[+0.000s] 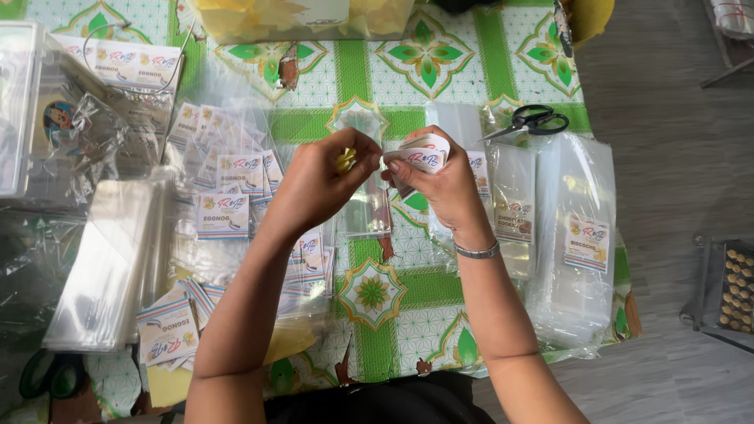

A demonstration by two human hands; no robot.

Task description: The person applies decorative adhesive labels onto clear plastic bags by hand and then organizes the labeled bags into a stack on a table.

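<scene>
A small stack of white printed paper labels [422,154] was held in the right hand [441,184], while a yellow scrap [345,159] was pinched by the left hand [318,184]. Clear plastic bags [577,235] and black-handled scissors [534,121] were spread on the green-patterned counter [424,286].

I see my right hand [444,184] pinching a small stack of labels [422,155], white with red and blue print, and my left hand [318,184] meeting it, fingertips on a yellow scrap. Left of my hands lie clear bags [228,177] already bearing white labels with striped edges. A loose label pile [167,330] sits near my left elbow. A stack of plain clear bags [110,263] lies further left. On the right, two more labelled bag stacks: one [514,208] with a brownish label, one [585,243] with a white and yellow label.
</scene>
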